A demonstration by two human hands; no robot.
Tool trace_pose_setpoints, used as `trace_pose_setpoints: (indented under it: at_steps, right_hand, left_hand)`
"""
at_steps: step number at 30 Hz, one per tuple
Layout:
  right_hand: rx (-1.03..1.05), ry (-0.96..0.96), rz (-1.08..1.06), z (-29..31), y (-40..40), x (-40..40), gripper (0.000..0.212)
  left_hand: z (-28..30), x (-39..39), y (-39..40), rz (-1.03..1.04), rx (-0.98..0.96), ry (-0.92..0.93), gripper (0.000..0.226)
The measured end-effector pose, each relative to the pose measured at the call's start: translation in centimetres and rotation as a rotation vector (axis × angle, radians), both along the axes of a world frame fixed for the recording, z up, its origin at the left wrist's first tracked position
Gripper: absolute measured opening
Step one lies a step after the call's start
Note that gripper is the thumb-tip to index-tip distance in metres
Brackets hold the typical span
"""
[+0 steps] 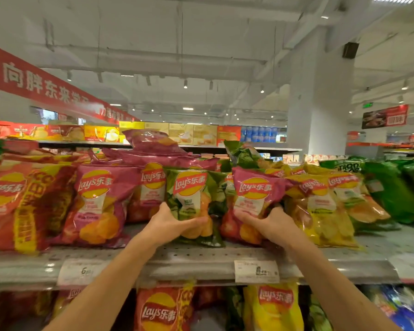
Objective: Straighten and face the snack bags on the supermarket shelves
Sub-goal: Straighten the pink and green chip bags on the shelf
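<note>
A row of chip bags stands on the top shelf (201, 263). My left hand (170, 225) grips the lower part of a green chip bag (191, 194) that faces forward in the middle of the row. My right hand (270, 225) grips the bottom of a pink chip bag (253, 194) just to the right of it, tilted slightly. Further pink bags (98, 201) stand to the left and yellow bags (320, 206) to the right. More pink bags (153, 144) lie loose on top of the row.
Red bags (12, 201) fill the far left, dark green bags (392, 192) the far right. Price tags (256, 271) hang on the shelf edge. A lower shelf holds red and yellow bags (273, 306). A white pillar (320, 99) rises behind.
</note>
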State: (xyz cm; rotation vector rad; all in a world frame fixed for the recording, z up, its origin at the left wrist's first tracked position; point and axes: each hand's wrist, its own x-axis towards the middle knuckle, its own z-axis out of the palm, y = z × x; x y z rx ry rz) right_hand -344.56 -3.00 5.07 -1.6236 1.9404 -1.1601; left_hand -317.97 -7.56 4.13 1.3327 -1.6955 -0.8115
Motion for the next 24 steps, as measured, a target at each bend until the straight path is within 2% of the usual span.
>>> trace_pose_setpoints:
  at_steps: [3,4,6,10,13,16,24]
  right_hand:
    - [-0.063,-0.031,0.017,-0.4,-0.7,0.3,0.113]
    - [-0.086,-0.024,0.017,-0.5,-0.8,0.4,0.113]
    - [-0.128,0.024,0.018,-0.7,-1.0,0.7,0.113]
    - [-0.251,0.106,0.000,-0.6,-0.5,0.9,0.116]
    - [-0.391,0.153,-0.036,-0.5,0.6,0.1,0.096]
    - [-0.505,0.158,-0.076,0.2,2.4,-1.5,0.081]
    - [-0.539,0.056,-0.200,0.1,6.7,-7.5,0.077]
  left_hand:
    - [-0.2,0.0,0.2,-0.049,-0.071,0.032,0.086]
    - [-0.4,0.1,0.2,-0.045,-0.085,0.039,0.079]
    - [-0.6,0.4,0.2,0.006,-0.090,0.054,0.086]
    - [-0.4,0.8,0.7,0.154,-0.114,0.041,0.117]
    - [0.1,0.1,1.1,0.220,-0.136,0.014,0.132]
    - [0.6,-1.6,1.3,0.247,-0.135,-0.005,0.135]
    - [1.5,-9.8,0.5,0.122,-0.088,-0.080,0.134]
